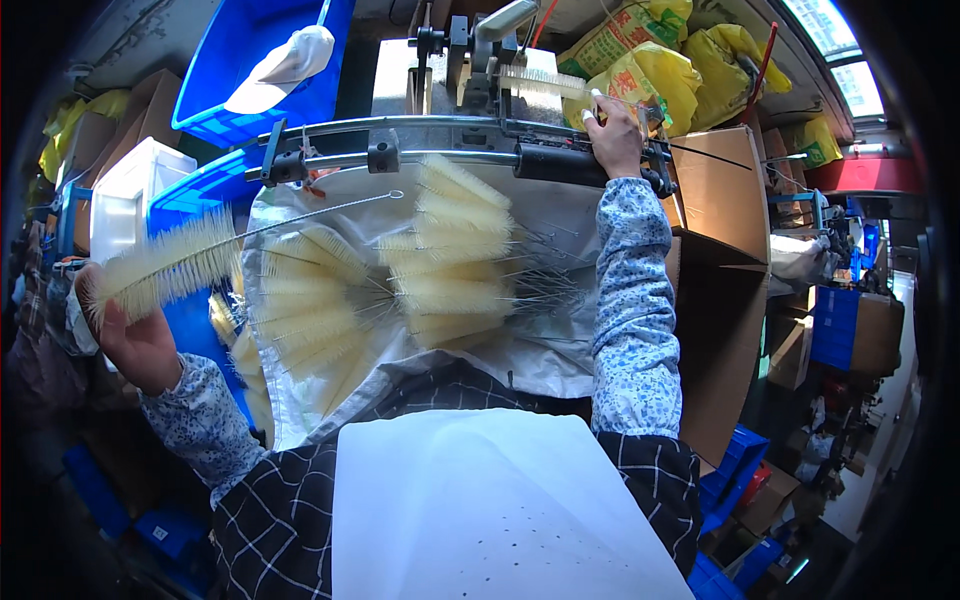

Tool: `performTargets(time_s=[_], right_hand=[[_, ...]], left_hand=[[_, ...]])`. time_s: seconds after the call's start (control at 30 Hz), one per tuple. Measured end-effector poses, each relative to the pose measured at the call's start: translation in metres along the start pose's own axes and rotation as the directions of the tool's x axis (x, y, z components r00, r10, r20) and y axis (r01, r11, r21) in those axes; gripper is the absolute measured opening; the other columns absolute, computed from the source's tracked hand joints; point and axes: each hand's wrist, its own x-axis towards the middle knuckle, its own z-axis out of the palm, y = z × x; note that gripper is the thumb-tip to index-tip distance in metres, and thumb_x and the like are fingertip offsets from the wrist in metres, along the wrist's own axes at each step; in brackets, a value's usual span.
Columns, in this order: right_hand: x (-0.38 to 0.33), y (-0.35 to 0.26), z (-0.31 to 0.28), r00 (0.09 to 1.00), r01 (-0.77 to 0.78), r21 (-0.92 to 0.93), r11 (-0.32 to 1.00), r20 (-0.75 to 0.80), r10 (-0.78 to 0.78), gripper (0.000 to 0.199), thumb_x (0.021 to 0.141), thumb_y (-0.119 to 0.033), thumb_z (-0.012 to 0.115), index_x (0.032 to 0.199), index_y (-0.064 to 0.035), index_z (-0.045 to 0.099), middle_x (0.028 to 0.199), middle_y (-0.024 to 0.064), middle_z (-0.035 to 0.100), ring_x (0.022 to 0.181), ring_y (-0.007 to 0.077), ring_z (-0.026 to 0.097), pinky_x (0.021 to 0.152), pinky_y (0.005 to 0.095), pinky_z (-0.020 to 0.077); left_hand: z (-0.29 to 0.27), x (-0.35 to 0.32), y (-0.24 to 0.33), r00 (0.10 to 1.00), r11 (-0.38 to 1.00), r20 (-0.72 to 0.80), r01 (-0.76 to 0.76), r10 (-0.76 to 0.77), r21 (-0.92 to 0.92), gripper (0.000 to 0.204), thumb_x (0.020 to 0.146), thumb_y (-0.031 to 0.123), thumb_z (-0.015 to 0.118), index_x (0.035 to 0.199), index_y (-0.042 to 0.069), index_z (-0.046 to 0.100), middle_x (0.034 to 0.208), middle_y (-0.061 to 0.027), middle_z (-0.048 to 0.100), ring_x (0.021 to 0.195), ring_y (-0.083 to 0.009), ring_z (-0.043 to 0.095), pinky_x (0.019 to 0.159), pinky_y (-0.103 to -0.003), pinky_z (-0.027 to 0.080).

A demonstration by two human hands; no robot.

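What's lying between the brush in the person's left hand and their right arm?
In the head view, piles of cream bottle brushes lie on a white sack between the held brush in the left hand and the right arm.

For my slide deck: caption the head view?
Left hand holds a cream bristle wire brush; right hand reaches the grey metal machine.

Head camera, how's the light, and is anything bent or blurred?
Head view: bright daylight on the white sack and the brushes; the corners fall black; the fisheye bows the machine's rail; the left hand and right hand look sharp, and the right-edge clutter is dim and soft.
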Motion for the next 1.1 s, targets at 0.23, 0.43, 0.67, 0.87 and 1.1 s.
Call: performTargets(time_s=[0.23, 0.43, 0.67, 0.87, 1.1], right_hand=[[0.028, 0.037, -0.021, 0.994, 0.096, -0.352, 0.931, -0.019, -0.109, 0.022, 0.082, -0.026, 0.053, 0.100, -0.0184, 0.062, 0.098, 0.0049, 0.060, 0.097, 0.0271, 0.050, 0.086, 0.0407, 0.0380], [0.011, 0.048, -0.079, 0.964, 0.213, 0.002, 0.977, 0.160, -0.211, 0.018, 0.083, -0.021, 0.055, 0.095, -0.0093, 0.063, 0.085, 0.0078, 0.062, 0.085, 0.0238, 0.055, 0.077, 0.0330, 0.0437], [-0.061, -0.064, -0.147, 0.597, -0.127, 0.723, 0.679, 0.603, -0.530, 0.056, 0.087, -0.045, 0.046, 0.125, -0.0043, 0.042, 0.109, 0.0097, 0.055, 0.102, 0.0178, 0.050, 0.087, 0.0314, 0.0412], [-0.079, -0.119, -0.125, 0.716, -0.276, 0.871, 0.406, 0.468, -0.518, 0.036, 0.088, -0.023, 0.052, 0.117, -0.0023, 0.047, 0.104, 0.0075, 0.057, 0.098, 0.0126, 0.051, 0.083, 0.0264, 0.0421], [-0.006, -0.051, -0.011, 0.971, 0.240, 0.072, 0.968, -0.009, -0.240, 0.026, 0.077, -0.012, 0.056, 0.103, -0.0149, 0.057, 0.088, 0.0112, 0.057, 0.085, 0.0289, 0.054, 0.075, 0.0380, 0.0423]], left_hand=[[0.084, -0.013, -0.033, 0.911, 0.979, 0.359, 0.180, -0.202, 0.093, 0.048, 0.075, 0.015, 0.058, 0.117, 0.002, 0.038, 0.102, -0.0107, 0.050, 0.097, -0.0195, 0.049, 0.086, -0.033, 0.041], [0.129, -0.012, -0.047, 0.772, 0.961, 0.586, 0.117, -0.247, 0.251, 0.042, 0.069, 0.014, 0.059, 0.107, 0.006, 0.043, 0.081, -0.0033, 0.050, 0.072, -0.0092, 0.048, 0.062, -0.023, 0.040], [0.213, -0.040, -0.062, 0.696, 0.990, 0.713, -0.016, -0.090, 0.142, 0.031, 0.071, 0.003, 0.061, 0.098, 0.004, 0.046, 0.082, -0.0050, 0.052, 0.075, -0.0122, 0.051, 0.067, -0.027, 0.043], [0.243, -0.040, -0.066, 0.493, 0.902, 0.861, -0.303, -0.127, 0.307, 0.038, 0.068, 0.010, 0.066, 0.099, 0.003, 0.045, 0.091, -0.0129, 0.056, 0.083, -0.0293, 0.058, 0.075, -0.034, 0.046], [0.269, -0.018, -0.104, 0.034, 0.513, 0.762, -0.719, -0.647, 0.469, 0.080, 0.075, 0.061, 0.051, 0.126, 0.002, 0.034, 0.123, -0.0190, 0.042, 0.113, -0.0325, 0.043, 0.098, -0.040, 0.031]])
